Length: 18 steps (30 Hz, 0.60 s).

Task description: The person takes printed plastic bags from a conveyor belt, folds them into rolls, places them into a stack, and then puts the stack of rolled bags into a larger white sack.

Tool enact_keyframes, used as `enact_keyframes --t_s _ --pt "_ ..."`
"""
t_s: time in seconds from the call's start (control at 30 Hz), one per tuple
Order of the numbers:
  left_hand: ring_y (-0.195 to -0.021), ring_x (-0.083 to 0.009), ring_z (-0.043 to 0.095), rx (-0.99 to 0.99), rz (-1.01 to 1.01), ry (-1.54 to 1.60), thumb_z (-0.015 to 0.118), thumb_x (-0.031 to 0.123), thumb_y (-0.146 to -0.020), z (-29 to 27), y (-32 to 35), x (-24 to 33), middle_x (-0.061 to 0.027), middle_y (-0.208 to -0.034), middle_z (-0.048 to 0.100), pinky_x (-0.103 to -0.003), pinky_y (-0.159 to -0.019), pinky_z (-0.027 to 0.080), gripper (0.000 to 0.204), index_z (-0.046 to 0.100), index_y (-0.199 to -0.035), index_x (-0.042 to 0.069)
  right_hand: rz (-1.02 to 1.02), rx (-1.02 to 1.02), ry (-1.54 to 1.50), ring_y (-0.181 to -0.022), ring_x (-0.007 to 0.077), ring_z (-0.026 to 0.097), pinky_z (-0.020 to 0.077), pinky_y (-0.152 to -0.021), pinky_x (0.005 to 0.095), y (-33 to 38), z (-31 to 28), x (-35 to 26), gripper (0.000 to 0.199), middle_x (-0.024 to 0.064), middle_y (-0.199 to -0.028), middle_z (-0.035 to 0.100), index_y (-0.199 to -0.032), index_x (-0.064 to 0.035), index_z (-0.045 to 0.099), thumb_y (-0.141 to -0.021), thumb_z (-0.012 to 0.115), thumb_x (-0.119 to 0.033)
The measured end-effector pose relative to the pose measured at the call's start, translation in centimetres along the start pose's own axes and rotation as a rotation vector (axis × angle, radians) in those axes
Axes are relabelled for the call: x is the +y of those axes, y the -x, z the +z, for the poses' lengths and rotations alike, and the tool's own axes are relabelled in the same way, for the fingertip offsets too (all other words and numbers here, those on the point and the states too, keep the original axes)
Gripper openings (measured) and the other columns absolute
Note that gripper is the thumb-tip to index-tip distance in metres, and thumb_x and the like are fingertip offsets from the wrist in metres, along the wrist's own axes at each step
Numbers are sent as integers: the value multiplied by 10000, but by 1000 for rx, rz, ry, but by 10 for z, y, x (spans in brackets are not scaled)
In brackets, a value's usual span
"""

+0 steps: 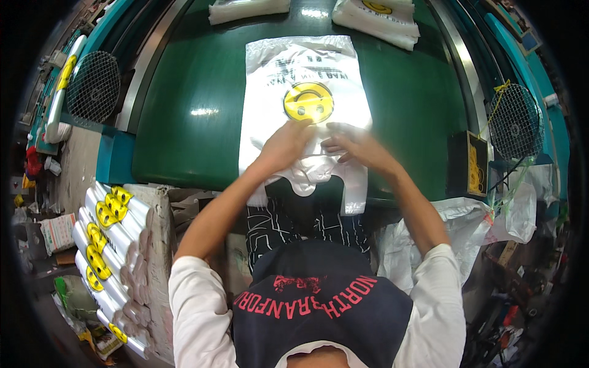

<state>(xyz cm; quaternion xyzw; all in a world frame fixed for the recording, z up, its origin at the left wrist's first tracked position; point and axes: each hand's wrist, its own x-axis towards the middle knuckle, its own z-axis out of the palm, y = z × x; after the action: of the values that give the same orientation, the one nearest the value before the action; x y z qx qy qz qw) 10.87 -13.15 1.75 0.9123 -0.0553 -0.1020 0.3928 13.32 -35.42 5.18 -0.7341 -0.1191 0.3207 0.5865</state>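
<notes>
A white plastic carrier bag (261, 122) with a yellow smiley face lies on the green belt in front of me, its printing upside down to me. Its handle end hangs over the near edge toward my lap. My left hand (287, 146) rests on the bag just below the smiley, fingers laid on the film and pointing right. Beside it my right hand (357, 146) is over the bag's right half, fingers bent and spread, slightly blurred. Between and below both hands the plastic is wrinkled. I see neither hand wrapped around anything.
On the green belt (184, 147), stacks of white bags (374, 21) lie at the far side. Rolled smiley bags (113, 245) are piled at my left. Mesh-covered fans (93, 87) flank the belt. A dark box (469, 164) with yellow bands sits at the right corner, above crumpled plastic sheeting (429, 233).
</notes>
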Motion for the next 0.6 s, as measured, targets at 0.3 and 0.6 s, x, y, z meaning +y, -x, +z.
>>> enact_keyframes --t_s 0.3,0.6 --pt "-1221 -328 451 -184 337 -505 593 386 -858 -7 10 -18 -182 -1364 431 -446 -994 378 633 424 -1333 3 -669 191 1068 -830 283 630 492 -719 387 -22 -33 48 261 75 -887 662 -1028 -107 610 -771 646 -131" --pt "-1072 -318 529 16 392 -672 684 144 -708 6 -62 2 -117 -1208 547 -416 -884 452 550 531 -1235 113 -115 305 716 -608 258 588 462 -594 396 -100 -71 45 474 190 -703 617 -703 50 595 -885 552 -386"
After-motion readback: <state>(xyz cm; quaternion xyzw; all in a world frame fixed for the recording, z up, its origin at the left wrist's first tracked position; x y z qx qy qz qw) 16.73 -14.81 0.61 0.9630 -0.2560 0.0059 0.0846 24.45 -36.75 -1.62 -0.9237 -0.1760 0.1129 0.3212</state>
